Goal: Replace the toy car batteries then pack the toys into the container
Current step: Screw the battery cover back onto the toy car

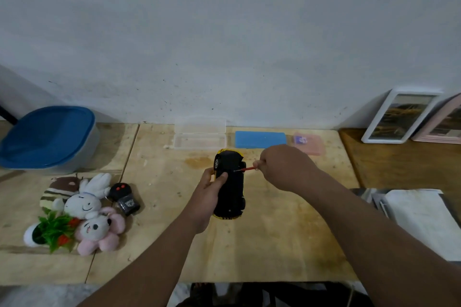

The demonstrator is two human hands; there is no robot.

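A yellow toy car [230, 189] lies turned over at the table's middle, its black underside facing up. My left hand [208, 190] grips the car from the left, thumb pressed on the underside. My right hand [284, 167] holds a small red screwdriver [245, 169], whose tip touches the car's underside. The black remote control [124, 197] lies to the left, beside a pile of plush toys [84, 212]. A container with a blue lid [47, 137] stands at the far left.
An open clear plastic case [199, 133], a blue block [260, 138] and a pink case [309, 143] line the table's back edge. Picture frames [399, 117] lean on the wall at right. White paper [424, 217] lies on the right side.
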